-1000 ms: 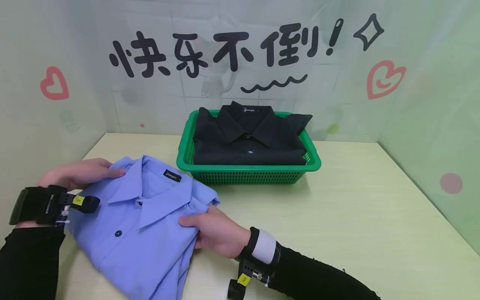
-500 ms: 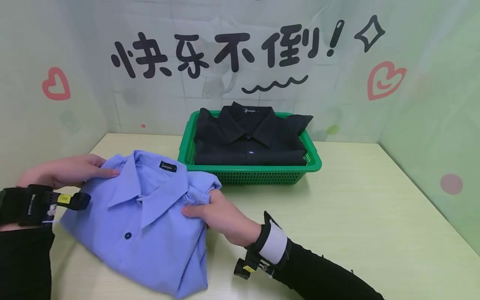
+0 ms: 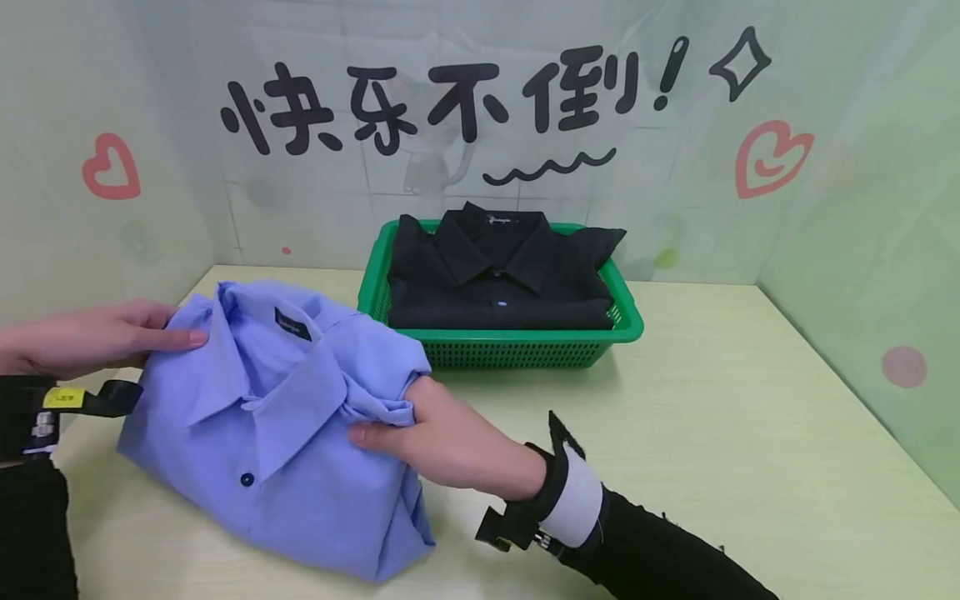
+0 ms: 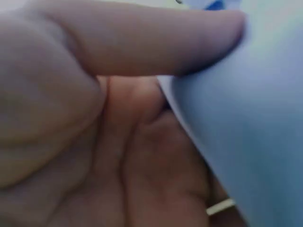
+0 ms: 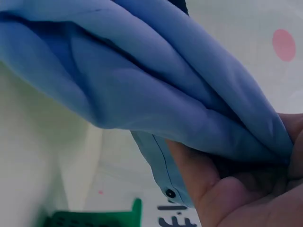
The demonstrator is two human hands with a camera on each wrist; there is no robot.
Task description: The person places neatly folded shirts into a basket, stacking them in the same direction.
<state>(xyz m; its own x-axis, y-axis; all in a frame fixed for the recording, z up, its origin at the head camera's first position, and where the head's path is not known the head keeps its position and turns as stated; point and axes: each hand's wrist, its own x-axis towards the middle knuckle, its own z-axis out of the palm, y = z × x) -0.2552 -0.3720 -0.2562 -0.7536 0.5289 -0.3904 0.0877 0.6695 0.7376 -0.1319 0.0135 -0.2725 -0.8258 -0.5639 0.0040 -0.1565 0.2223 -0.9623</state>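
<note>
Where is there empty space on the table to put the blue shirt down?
The table is bare right of the green basket, out to the wall. The left is crowded: both hands hold the blue shirt. The black shirt fills the basket.

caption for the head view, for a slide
Both hands, left hand and right hand, hold a folded blue shirt before a green basket.

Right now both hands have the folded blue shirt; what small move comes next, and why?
Probably lift the blue shirt slightly higher and carry it toward the green basket. The left hand and right hand grip its two sides, its collar end is already raised, and a folded black shirt lies in that basket.
</note>
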